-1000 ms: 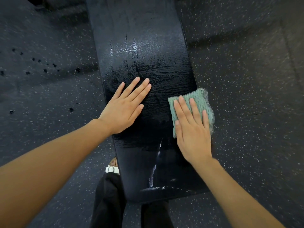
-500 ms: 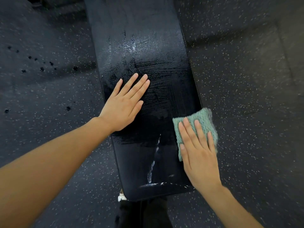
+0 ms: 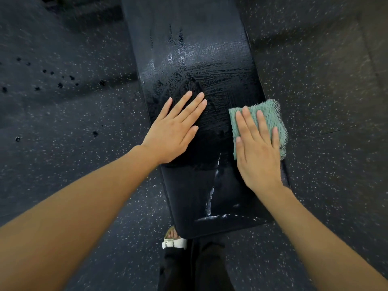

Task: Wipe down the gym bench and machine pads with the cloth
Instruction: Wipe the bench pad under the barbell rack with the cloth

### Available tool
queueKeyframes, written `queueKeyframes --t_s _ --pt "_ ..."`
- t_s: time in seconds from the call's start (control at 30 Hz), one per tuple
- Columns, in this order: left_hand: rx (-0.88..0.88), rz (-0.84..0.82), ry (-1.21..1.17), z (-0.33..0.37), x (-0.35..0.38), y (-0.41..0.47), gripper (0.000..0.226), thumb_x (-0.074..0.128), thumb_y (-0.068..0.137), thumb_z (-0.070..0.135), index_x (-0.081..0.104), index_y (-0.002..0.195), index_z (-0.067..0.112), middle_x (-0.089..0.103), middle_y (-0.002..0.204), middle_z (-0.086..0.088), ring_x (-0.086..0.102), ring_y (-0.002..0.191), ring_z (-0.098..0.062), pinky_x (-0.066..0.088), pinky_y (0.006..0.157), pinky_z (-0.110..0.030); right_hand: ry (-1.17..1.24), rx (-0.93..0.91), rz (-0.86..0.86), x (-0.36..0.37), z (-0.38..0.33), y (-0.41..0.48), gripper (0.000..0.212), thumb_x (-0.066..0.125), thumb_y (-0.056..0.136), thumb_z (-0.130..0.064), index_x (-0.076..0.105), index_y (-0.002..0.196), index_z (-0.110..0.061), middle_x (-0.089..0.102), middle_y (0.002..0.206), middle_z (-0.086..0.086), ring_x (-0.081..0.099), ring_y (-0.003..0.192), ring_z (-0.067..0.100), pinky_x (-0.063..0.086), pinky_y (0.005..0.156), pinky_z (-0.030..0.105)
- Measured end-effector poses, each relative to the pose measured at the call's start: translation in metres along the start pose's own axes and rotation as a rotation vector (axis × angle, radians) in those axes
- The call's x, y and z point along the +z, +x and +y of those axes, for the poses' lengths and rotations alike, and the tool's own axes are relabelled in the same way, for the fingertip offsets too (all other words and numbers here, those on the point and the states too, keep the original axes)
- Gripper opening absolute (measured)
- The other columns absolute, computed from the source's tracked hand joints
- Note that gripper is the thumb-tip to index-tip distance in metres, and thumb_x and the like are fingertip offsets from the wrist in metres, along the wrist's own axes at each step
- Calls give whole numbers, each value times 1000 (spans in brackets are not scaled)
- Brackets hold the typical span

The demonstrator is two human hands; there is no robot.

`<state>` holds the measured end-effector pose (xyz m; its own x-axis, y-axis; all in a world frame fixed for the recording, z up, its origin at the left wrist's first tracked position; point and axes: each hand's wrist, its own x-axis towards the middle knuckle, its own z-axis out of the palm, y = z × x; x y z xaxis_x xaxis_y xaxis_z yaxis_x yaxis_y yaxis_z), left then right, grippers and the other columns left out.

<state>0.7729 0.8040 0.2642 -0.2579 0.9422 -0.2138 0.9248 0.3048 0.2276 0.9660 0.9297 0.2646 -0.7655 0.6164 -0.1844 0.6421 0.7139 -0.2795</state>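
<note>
I see my right hand [image 3: 259,152] flat with straight fingers, pressing the green cloth [image 3: 267,111] onto the right edge of the wet bench [image 3: 189,49]. My left hand [image 3: 174,131] lies released and flat on the bench's left side, apart from the cloth.
</note>
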Motion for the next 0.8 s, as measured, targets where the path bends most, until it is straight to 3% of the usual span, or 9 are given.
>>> queueKeyframes --t_s 0.47,0.8 --pt "77 2 6 -7 4 -11 58 11 104 39 5 159 22 -1 166 8 -7 153 -16 -7 122 -39 15 22 24 16 4 -117 52 18 106 -30 22 157 -22 19 164 -7 8 153 16 5 122 43" --pt "112 7 -10 -11 4 -9 59 11 103 40 7 159 22 1 166 7 -5 153 -16 -8 121 -39 16 154 75 19 -10 -77 55 16 103 -31 16 158 -28 12 164 -13 5 153 15 4 121 45"
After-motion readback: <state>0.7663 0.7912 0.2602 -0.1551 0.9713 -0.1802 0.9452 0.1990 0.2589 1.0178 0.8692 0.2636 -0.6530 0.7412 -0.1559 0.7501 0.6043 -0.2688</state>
